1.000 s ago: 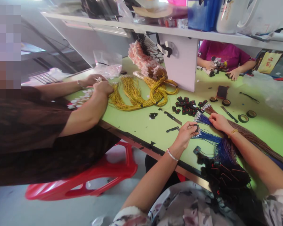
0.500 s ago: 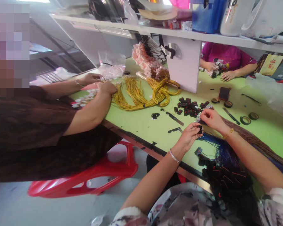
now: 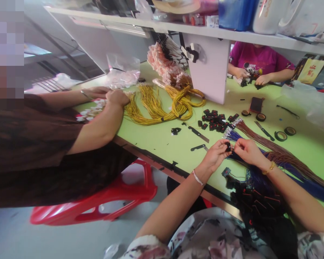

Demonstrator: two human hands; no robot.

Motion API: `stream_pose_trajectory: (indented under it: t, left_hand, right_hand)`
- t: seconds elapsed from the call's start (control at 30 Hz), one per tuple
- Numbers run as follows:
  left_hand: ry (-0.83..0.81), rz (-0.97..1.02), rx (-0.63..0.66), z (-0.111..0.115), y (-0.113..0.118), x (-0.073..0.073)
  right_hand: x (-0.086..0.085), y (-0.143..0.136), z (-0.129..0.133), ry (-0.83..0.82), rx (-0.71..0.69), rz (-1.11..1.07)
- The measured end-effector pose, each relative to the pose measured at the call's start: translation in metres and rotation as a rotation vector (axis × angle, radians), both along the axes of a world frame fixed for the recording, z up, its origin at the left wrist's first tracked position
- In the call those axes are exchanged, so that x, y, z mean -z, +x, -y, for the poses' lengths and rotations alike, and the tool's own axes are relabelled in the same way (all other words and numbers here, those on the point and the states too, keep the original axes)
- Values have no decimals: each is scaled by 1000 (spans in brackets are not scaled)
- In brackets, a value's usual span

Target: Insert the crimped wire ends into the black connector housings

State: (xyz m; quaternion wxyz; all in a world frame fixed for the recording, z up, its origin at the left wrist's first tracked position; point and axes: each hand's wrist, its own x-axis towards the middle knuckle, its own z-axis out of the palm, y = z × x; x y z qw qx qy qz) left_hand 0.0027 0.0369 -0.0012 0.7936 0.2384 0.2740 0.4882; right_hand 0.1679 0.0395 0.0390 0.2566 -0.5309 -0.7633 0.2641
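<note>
Block [image 3: 228, 147] sits right of centre, grasped by the left fingers [image 3: 220, 145]; the right fingers [image 3: 239, 144] pinch what seems a wire [image 3: 232, 147]. I judge this as insertion, calling next for steady alignment.

A blue bin [image 3: 234, 15] and a white mug [image 3: 265, 18] were seen on a shelf [image 3: 243, 36], and a red stool [image 3: 58, 214] on the floor [image 3: 70, 242].

Green table [image 3: 156, 138], white shelf [image 3: 167, 26], red stool [image 3: 97, 205]

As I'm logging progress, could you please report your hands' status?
Left hand holding black connector. Right hand pinched beside it. Blue wires close by.
</note>
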Motion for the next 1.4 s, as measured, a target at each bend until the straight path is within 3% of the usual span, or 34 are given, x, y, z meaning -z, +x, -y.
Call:
stream_pose_trajectory:
  t: [0.3, 0.47, 0.63, 0.77, 0.93, 1.0, 1.1, 1.27, 1.4]
  left_hand:
    - [21, -57, -20, 2, 1, 1]
    - [92, -220, -64, 6, 5, 2]
    - [55, -236, -77, 7, 6, 1]
    - [74, -316, -108, 8, 9, 2]
    - [73, -328, -104, 8, 9, 1]
    - [65, -304, -81, 7, 8, -1]
    - [53, -298, -60, 7, 7, -2]
    - [28, -280, -50, 7, 5, -1]
    - [27, -275, -53, 7, 5, 0]
  right_hand:
    - [1, -3, -1, 3, -19, -22]
    - [8, -3, -2, -92, 2, -135]
    - [10, -3, 1, -71, -47, -135]
    - [13, -8, 5, -66, 64, -73]
    - [8, 8, -18, -41, -34, -15]
    - [7, 21, -39, 32, 96, 94]
    - [12, 34, -68, 38, 319, 463]
    - [25, 38, -83, 12, 300, 675]
    - [19, 46, -80, 6, 306, 656]
